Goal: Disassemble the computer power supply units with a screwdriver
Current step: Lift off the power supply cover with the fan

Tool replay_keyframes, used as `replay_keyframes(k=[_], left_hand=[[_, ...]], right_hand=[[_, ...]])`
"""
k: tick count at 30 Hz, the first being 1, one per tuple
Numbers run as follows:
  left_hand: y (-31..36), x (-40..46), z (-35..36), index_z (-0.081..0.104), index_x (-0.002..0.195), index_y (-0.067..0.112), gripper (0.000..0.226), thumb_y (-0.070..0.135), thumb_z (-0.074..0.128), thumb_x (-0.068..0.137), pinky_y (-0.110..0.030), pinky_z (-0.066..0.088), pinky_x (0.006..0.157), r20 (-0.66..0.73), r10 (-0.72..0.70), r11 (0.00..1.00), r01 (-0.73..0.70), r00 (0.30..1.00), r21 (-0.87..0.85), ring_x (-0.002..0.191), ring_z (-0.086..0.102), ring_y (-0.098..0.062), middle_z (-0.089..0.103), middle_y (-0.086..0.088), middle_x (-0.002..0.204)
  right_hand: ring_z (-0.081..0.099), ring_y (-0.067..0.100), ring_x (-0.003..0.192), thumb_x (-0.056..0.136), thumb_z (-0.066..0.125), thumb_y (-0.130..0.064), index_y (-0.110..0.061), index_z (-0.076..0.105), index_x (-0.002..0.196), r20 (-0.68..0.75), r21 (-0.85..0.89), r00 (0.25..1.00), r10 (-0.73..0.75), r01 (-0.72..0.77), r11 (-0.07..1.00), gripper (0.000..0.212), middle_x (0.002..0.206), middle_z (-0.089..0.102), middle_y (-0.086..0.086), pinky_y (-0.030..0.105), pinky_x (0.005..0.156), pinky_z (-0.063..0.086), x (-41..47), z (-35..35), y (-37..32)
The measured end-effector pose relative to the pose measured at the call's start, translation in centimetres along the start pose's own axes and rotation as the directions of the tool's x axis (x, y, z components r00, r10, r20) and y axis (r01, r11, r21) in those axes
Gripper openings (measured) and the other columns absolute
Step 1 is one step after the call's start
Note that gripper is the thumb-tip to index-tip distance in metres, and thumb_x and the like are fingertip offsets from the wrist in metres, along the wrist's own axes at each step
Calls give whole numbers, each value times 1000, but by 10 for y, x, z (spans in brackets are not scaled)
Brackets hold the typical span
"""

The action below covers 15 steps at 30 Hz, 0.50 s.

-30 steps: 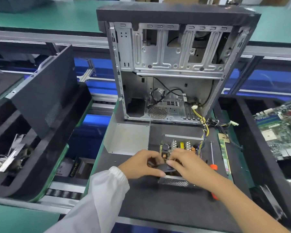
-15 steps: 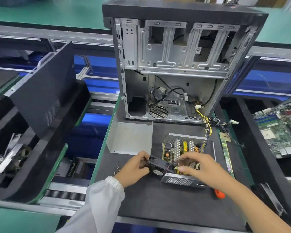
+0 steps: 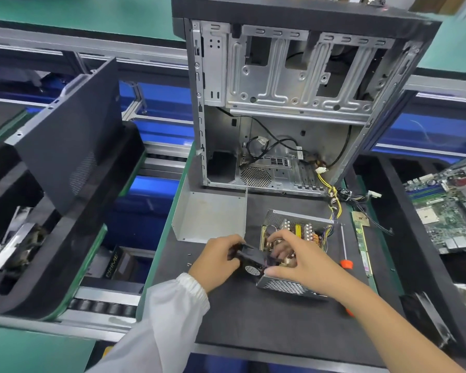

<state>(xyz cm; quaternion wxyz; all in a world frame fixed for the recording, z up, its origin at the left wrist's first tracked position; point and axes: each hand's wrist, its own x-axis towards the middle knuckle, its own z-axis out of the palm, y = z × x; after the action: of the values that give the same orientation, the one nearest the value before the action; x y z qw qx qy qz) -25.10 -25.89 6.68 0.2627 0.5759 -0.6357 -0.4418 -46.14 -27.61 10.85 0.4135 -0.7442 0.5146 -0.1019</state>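
Power supply unit (image 3: 296, 238) lying opened on my black mat (image 3: 253, 324) before the gutted tower case (image 3: 293, 103), my left hand (image 3: 215, 262) gripping its black fan (image 3: 250, 261), my right hand's (image 3: 299, 258) curled fingers reaching inside, their grasp unclear, screwdriver (image 3: 345, 249) alongside.

A black mat (image 3: 253, 324) carries the things. On it stand an open case (image 3: 293, 103) at the far edge, a bent metal cover (image 3: 210, 216) in front of it, the power supply (image 3: 293, 285), a screwdriver (image 3: 344, 251) beside it, a green card (image 3: 363, 254), and small screws (image 3: 189, 259).
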Motion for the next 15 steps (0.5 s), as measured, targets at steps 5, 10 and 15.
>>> replay_keyframes(k=[5,10,15], left_hand=[[36,1,10,64,106,29,35,11,62,76,-31,51,77,-72,258,889,-207,963,408,93,65,-18,72,7,98],[61,10,3,65,114,19,36,7,63,80,-31,50,86,-15,418,866,-394,908,307,100,62,-16,68,4,108],[53,11,-14,55,129,24,43,17,70,89,-17,43,100,-128,303,942,-318,944,-112,116,57,-2,59,6,128]], right_hand=[[57,2,73,66,84,-43,-45,50,98,-120,-67,993,-10,1,998,46,85,65,-10,15,67,44,-7,2,8],[56,4,72,75,82,-23,-34,61,96,-246,245,968,-54,115,962,31,80,65,-8,23,69,47,-20,-5,14],[64,15,83,74,77,-33,-26,65,88,-362,758,916,175,179,627,20,93,69,3,34,75,53,-28,-14,11]])
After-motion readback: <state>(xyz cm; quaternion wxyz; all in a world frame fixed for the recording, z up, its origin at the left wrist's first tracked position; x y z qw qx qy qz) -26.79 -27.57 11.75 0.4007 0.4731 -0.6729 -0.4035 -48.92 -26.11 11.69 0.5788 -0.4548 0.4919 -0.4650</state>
